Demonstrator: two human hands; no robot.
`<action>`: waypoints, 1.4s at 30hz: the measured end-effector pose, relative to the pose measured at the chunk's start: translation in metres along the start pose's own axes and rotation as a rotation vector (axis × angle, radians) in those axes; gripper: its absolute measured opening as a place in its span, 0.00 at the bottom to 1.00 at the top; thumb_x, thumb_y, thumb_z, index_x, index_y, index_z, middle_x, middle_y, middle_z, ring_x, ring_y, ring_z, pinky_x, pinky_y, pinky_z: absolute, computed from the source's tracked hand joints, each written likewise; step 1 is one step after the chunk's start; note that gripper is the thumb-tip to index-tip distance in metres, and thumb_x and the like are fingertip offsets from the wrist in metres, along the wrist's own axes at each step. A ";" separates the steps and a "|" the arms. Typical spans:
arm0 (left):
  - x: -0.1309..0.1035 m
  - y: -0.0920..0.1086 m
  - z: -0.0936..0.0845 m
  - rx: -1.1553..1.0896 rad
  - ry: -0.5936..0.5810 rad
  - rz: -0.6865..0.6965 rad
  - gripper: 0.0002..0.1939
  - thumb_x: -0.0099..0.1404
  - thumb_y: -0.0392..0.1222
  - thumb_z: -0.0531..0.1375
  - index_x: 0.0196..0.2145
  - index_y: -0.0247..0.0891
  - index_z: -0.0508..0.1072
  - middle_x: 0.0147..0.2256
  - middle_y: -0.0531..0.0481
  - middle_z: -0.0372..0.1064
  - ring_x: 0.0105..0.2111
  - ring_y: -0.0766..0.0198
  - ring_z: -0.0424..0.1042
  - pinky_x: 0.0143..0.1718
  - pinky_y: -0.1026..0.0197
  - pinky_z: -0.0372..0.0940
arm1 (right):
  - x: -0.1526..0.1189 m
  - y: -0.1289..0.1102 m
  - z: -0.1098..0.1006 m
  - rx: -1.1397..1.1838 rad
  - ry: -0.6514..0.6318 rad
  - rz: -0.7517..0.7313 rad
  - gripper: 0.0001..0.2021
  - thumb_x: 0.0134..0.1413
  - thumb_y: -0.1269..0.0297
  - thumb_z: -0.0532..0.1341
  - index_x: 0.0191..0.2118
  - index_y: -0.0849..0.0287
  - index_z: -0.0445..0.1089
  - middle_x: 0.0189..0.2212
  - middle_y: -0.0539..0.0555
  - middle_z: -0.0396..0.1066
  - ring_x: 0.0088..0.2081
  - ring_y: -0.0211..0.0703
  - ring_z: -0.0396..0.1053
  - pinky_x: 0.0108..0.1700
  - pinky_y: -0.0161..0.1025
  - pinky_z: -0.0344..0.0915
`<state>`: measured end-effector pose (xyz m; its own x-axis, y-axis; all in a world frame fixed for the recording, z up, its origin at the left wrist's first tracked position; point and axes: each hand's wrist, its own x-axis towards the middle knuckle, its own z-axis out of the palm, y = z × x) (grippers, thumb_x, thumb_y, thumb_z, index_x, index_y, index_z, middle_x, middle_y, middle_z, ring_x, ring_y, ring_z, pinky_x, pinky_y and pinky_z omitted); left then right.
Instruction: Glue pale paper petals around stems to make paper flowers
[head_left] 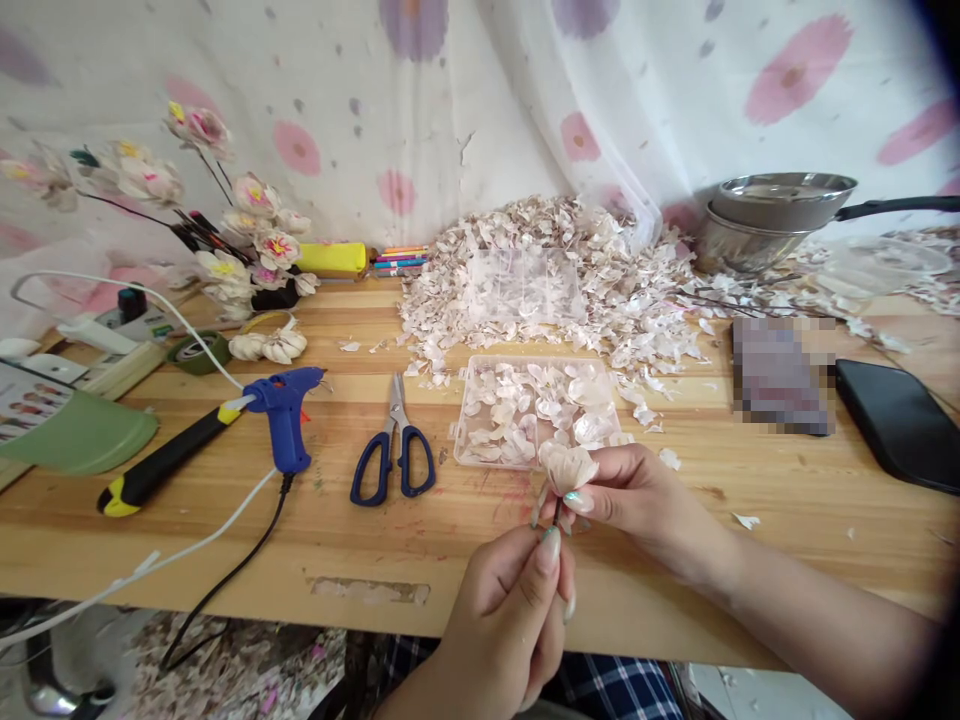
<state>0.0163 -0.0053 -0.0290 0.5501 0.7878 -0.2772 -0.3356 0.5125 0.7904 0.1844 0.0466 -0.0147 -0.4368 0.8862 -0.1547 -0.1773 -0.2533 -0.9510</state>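
A pale artificial flower (568,468) on a thin dark stem stands upright between my hands, near the table's front edge. My left hand (517,600) pinches the stem below the bloom with thumb and fingers. With thumb and fingertips, my right hand (626,497) grips the base of the petals from the right side. Just behind the flower lies a clear plastic box (459,440) with loose pale petals spread in its compartments. Scissors (396,440) with dark blue handles rest on the table to the left of it.
A blue glue gun (289,420) with a black cord and a black-yellow utility knife (172,455) lie left. Behind is a large heap of petals (450,270). Finished flowers (259,240) stand back left; metal pans (772,220) and a phone (896,425) are at right.
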 end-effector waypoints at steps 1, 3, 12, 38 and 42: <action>0.000 0.000 0.001 0.000 0.004 -0.001 0.25 0.63 0.65 0.56 0.25 0.40 0.61 0.08 0.65 0.46 0.06 0.76 0.40 0.07 0.72 0.34 | 0.000 0.000 0.000 0.004 -0.005 -0.001 0.12 0.48 0.55 0.71 0.30 0.60 0.80 0.26 0.53 0.77 0.27 0.36 0.70 0.33 0.33 0.67; 0.000 0.001 0.002 0.009 0.017 0.011 0.25 0.62 0.65 0.57 0.25 0.40 0.61 0.08 0.65 0.46 0.06 0.77 0.40 0.08 0.72 0.34 | -0.001 0.000 0.001 0.015 -0.016 -0.009 0.12 0.48 0.55 0.71 0.31 0.60 0.80 0.26 0.52 0.76 0.28 0.35 0.70 0.33 0.32 0.67; 0.004 -0.006 0.001 -0.067 0.074 0.099 0.23 0.65 0.62 0.56 0.25 0.39 0.61 0.08 0.64 0.48 0.05 0.77 0.39 0.07 0.72 0.34 | 0.001 0.000 0.007 0.123 -0.119 -0.050 0.11 0.48 0.63 0.71 0.39 0.58 0.78 0.29 0.49 0.76 0.29 0.33 0.72 0.35 0.31 0.68; 0.006 -0.008 -0.010 -0.240 -0.162 0.137 0.19 0.72 0.51 0.51 0.27 0.37 0.63 0.09 0.64 0.48 0.05 0.78 0.36 0.07 0.74 0.34 | 0.000 -0.006 0.003 -0.115 0.042 -0.056 0.17 0.52 0.50 0.67 0.33 0.60 0.81 0.27 0.54 0.77 0.25 0.32 0.65 0.30 0.30 0.64; 0.004 -0.006 -0.005 -0.154 -0.099 0.105 0.20 0.70 0.55 0.52 0.26 0.38 0.62 0.08 0.64 0.49 0.05 0.78 0.38 0.07 0.74 0.35 | 0.000 -0.005 0.003 -0.096 0.055 -0.036 0.17 0.51 0.49 0.67 0.32 0.61 0.81 0.24 0.53 0.75 0.25 0.33 0.65 0.30 0.30 0.64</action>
<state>0.0169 -0.0033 -0.0379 0.5763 0.8058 -0.1366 -0.5036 0.4818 0.7171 0.1827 0.0464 -0.0088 -0.3823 0.9146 -0.1315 -0.1055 -0.1845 -0.9771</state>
